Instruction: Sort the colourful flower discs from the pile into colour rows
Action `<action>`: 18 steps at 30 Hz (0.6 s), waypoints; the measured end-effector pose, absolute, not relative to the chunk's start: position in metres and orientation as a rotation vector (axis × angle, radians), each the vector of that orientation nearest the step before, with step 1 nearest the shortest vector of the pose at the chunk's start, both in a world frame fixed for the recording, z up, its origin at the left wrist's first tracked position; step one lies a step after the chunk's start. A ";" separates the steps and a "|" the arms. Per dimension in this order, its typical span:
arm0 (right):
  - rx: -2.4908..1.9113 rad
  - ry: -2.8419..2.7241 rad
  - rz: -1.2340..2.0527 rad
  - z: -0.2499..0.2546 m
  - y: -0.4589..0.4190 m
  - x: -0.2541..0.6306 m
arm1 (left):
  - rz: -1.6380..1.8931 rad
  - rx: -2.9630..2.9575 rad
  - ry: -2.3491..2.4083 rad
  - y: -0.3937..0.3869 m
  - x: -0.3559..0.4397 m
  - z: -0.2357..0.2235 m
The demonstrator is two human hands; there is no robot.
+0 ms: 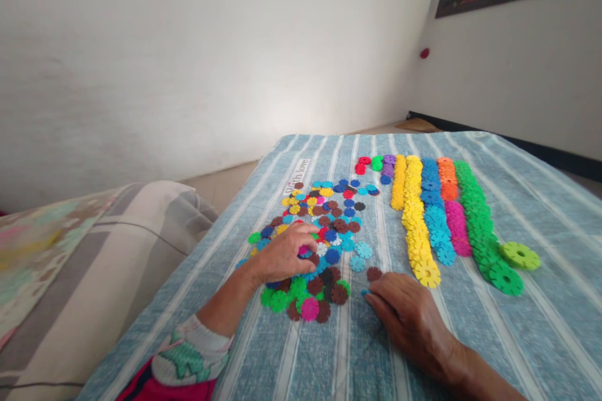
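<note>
At the middle of the loose heap, the left hand (285, 255) curls downward, knuckles up, its fingers (301, 232) bent over plastic snowflake discs (332, 256). The hand hides what lies beneath, so whether it pinches a disc cannot be told. The right hand (404, 319) rests lower and to the right, at the heap's near edge, its fingers drawn narrowly together. A small blue piece (364, 292) sits right at the forefinger's tip, though whether it is held or only touched is unclear. A brown disc (374, 274) lies just beyond those fingertips, up and slightly left of them, not touching the hand.

The right hand is nearer than the left to that disc and to the sorted chains, which lie right of the heap, long axes running roughly away from the person: a yellow chain (414, 219), a blue chain (435, 213), an orange chain (447, 178), a pink chain (456, 229) and a green chain (477, 213). A lime-green disc (520, 255) lies at the green chain's near end.

Everything rests on a striped blue bedspread (531, 338), with a patterned cushion (103, 276) beside it, left of the left sleeve (192, 351).
</note>
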State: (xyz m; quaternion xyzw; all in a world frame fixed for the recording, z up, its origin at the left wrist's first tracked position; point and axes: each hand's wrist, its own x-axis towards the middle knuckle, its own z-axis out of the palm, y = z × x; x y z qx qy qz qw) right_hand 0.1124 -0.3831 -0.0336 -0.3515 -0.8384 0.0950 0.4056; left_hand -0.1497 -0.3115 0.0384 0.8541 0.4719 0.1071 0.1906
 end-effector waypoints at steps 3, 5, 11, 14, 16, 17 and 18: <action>-0.881 -2.112 0.234 -0.033 -0.383 0.112 | 0.385 2.383 1.319 -0.309 -0.151 0.037; -0.882 -2.116 0.231 -0.032 -0.382 0.112 | 0.454 2.366 1.318 -0.307 -0.151 0.035; -0.879 -2.123 0.247 -0.033 -0.382 0.112 | 0.609 2.337 1.252 -0.297 -0.159 0.025; -0.880 -2.121 0.253 -0.033 -0.382 0.112 | 0.634 2.313 1.222 -0.294 -0.163 0.021; -0.884 -2.121 0.258 -0.034 -0.382 0.113 | 0.650 2.299 1.205 -0.293 -0.165 0.019; -0.887 -2.122 0.260 -0.034 -0.382 0.113 | 0.662 2.296 1.206 -0.292 -0.166 0.018; -0.888 -2.125 0.263 -0.034 -0.382 0.113 | 0.674 2.296 1.216 -0.292 -0.166 0.017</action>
